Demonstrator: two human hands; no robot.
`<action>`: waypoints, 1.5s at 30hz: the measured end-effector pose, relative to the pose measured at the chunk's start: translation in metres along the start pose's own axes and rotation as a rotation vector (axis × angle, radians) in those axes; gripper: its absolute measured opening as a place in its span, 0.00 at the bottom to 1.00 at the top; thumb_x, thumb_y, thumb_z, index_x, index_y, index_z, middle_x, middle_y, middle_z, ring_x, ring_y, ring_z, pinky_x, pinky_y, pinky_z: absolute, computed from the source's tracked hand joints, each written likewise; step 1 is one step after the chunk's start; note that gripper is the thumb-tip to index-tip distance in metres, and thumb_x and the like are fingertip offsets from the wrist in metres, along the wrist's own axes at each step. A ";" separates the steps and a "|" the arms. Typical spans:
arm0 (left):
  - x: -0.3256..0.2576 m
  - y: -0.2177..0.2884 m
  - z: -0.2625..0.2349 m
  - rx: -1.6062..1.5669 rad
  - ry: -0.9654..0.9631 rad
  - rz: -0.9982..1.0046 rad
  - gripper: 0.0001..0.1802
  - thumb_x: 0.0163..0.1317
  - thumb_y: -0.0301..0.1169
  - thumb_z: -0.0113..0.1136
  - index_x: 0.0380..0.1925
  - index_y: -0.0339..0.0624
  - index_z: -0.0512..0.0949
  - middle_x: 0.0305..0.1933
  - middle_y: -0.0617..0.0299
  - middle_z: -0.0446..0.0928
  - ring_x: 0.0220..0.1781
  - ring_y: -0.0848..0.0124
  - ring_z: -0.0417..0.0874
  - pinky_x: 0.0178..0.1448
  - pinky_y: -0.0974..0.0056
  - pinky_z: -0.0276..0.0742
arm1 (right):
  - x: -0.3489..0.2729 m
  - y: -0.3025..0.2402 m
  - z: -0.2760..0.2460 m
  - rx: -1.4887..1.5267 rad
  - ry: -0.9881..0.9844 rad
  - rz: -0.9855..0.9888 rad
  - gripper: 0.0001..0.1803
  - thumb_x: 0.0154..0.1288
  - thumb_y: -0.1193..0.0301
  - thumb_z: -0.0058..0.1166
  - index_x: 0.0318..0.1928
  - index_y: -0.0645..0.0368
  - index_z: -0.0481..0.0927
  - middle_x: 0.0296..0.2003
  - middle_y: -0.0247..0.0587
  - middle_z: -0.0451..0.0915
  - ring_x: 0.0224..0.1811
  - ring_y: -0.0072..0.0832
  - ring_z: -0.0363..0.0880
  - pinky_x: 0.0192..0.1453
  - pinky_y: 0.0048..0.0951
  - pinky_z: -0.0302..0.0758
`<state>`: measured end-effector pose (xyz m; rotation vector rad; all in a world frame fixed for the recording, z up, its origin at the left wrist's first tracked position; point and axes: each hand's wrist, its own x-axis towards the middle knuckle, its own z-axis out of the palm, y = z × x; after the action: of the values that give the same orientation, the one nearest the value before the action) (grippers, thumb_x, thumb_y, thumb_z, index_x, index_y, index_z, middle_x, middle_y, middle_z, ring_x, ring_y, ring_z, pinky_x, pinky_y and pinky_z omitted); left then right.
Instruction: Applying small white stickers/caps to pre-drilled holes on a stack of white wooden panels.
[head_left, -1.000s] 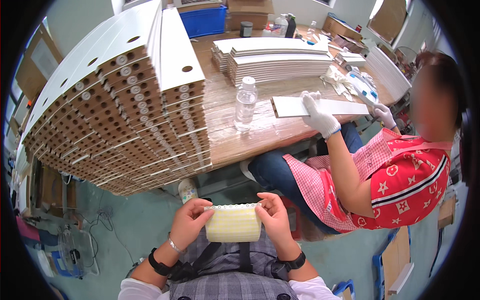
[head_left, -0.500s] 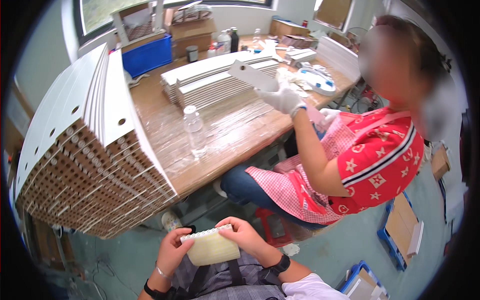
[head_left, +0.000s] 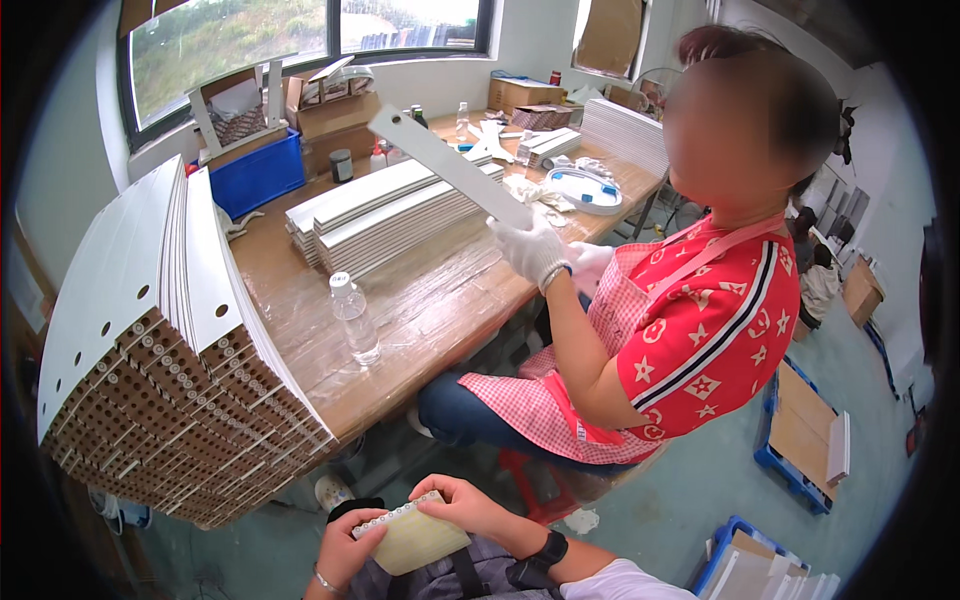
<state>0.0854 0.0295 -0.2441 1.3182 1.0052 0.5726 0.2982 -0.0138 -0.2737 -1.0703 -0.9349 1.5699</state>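
Note:
Low in front of me, both my hands hold a pale yellow slab [head_left: 425,540] with a row of small white round pieces along its upper edge. My left hand [head_left: 345,550] grips its left end, thumb on the near face. At the right end, my right hand [head_left: 465,508] is closed on the upper corner, with its thumb on the face too. The slab tilts, its right side higher. A person beside me, in white gloves [head_left: 532,250], holds up a long white panel [head_left: 450,165] with a hole near its far end.
Stacked white panels [head_left: 215,300] with holed brown ends rise at the table's left. On the wooden table [head_left: 420,320] stand a clear bottle [head_left: 355,320], more white panel stacks [head_left: 390,215] and a blue bin [head_left: 255,175]. Blue-edged pallets [head_left: 800,440] lie on the floor at right.
My view has shifted upward, so the slab and my hands sit lower in the picture. The slab tilts more. The other person has raised the white panel, and more of its length shows.

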 end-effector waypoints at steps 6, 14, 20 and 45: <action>-0.006 0.005 0.005 0.006 0.044 0.009 0.15 0.52 0.27 0.62 0.41 0.33 0.79 0.38 0.61 0.80 0.38 0.76 0.78 0.44 0.72 0.73 | 0.000 0.009 0.000 -0.010 -0.030 -0.025 0.10 0.62 0.72 0.51 0.44 0.60 0.75 0.37 0.32 0.76 0.40 0.17 0.73 0.47 0.21 0.70; -0.004 0.007 0.007 0.008 0.034 0.066 0.15 0.52 0.26 0.61 0.41 0.33 0.79 0.38 0.61 0.80 0.39 0.76 0.78 0.46 0.71 0.73 | -0.003 0.001 0.002 0.019 -0.014 -0.004 0.13 0.63 0.70 0.52 0.47 0.60 0.74 0.37 0.31 0.75 0.42 0.15 0.72 0.46 0.20 0.69; -0.009 -0.009 -0.003 0.071 0.074 0.111 0.20 0.52 0.25 0.63 0.47 0.35 0.75 0.42 0.61 0.78 0.42 0.76 0.77 0.47 0.72 0.72 | -0.005 0.006 0.006 -0.013 -0.096 0.098 0.13 0.62 0.68 0.55 0.44 0.61 0.76 0.36 0.34 0.78 0.39 0.18 0.74 0.46 0.22 0.71; -0.076 0.008 -0.019 -0.253 0.342 0.139 0.14 0.59 0.28 0.61 0.43 0.31 0.77 0.41 0.58 0.80 0.40 0.74 0.80 0.45 0.69 0.77 | 0.007 -0.072 0.071 -0.202 0.114 -0.452 0.13 0.65 0.77 0.49 0.49 0.65 0.74 0.37 0.35 0.77 0.40 0.18 0.75 0.46 0.18 0.71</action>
<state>0.0341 -0.0225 -0.2142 1.0903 1.0808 1.0228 0.2512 0.0049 -0.1856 -0.9887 -1.1795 1.0509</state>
